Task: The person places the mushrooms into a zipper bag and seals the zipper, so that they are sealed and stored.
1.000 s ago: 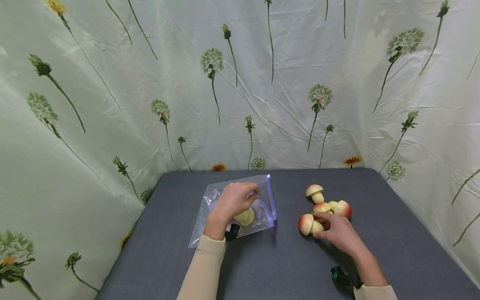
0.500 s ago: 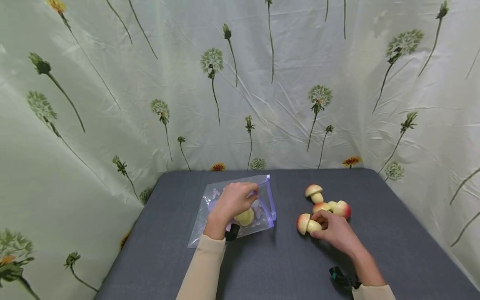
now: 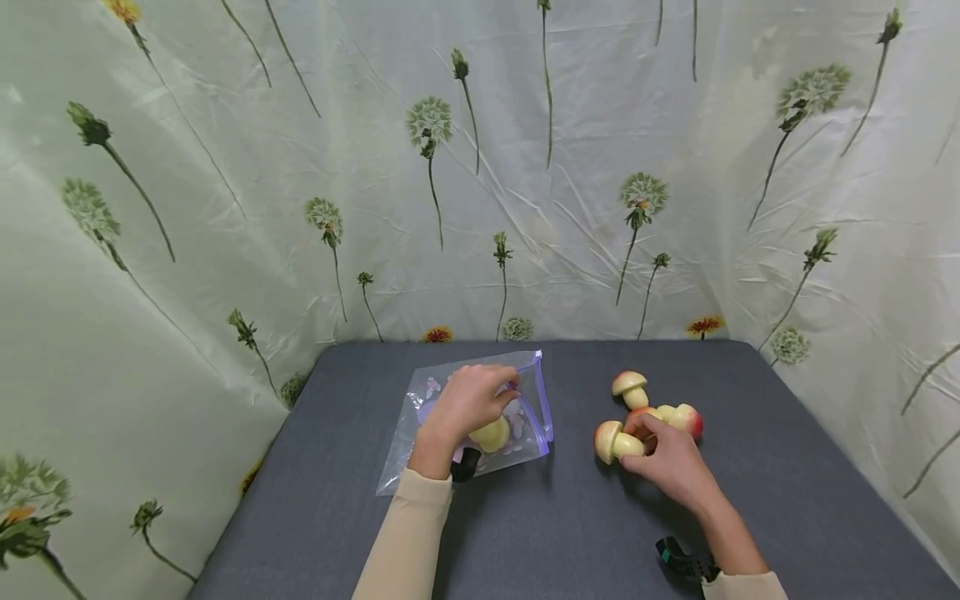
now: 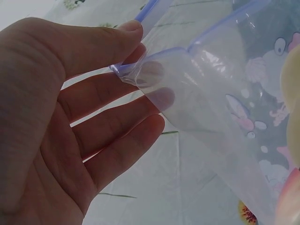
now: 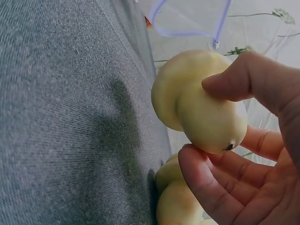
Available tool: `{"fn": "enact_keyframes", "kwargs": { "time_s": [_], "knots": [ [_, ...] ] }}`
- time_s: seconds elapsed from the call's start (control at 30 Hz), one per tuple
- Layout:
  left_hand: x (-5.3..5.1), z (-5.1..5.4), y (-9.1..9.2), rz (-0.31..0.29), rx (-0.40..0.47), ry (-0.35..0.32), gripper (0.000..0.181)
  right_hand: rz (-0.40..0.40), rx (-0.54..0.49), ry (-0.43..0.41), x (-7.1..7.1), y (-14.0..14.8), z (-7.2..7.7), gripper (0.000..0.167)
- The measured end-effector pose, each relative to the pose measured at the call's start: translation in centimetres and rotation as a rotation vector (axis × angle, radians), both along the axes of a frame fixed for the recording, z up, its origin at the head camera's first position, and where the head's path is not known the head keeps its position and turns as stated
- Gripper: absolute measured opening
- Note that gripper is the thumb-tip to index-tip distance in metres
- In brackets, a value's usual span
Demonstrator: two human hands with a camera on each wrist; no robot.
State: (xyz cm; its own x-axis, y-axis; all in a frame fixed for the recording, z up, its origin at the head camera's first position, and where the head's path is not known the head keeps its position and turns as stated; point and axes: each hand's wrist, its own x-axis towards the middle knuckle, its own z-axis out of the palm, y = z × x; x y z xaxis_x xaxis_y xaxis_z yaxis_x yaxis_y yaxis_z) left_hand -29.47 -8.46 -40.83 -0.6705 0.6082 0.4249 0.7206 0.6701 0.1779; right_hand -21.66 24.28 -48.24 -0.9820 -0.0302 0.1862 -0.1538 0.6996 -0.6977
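In the head view my left hand (image 3: 465,408) pinches the open mouth of a clear zip bag (image 3: 401,450) with a purple seal and printed pattern. The left wrist view shows my thumb and index finger on the bag's edge (image 4: 190,48), the other fingers behind the plastic. Inside the bag lies a pale yellow toy mushroom (image 3: 491,435), partly hidden by my hand. On the right, my right hand (image 3: 675,467) grips the stem of another toy mushroom (image 3: 607,442) with a red-edged cap. Its shadow falls on the table in the right wrist view, apart from it.
Behind my right hand, several more toy mushrooms lie on the dark grey table (image 3: 525,533); one mushroom (image 3: 630,386) lies farther back and another (image 3: 686,419) to the right. A floral curtain (image 3: 570,275) hangs around the table's back and sides.
My right hand has shifted slightly left and up in the head view with the mushroom in its grip. The left hand and bag stay in place.
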Motion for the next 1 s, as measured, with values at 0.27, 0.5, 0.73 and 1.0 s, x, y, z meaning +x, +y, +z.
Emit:
{"fn": "enact_keyframes", "kwargs": {
  "time_s": [0.27,0.5,0.73,1.0],
  "knots": [
    [-0.1,0.2,0.1,-0.009,0.006,0.01,0.004,-0.007,0.0,0.014,0.2,-0.1,0.1,0.027],
    [0.1,0.1,0.0,-0.001,-0.01,0.0,0.005,0.014,-0.015,0.071,0.2,-0.4,0.1,0.03],
    [0.1,-0.1,-0.1,-0.001,-0.006,-0.011,0.007,0.019,-0.004,0.098,0.0,-0.4,0.4,0.031],
    [0.1,0.0,0.0,-0.005,0.008,0.013,0.004,0.027,-0.004,0.067,-0.1,-0.5,1.3,0.03]
  ]
}}
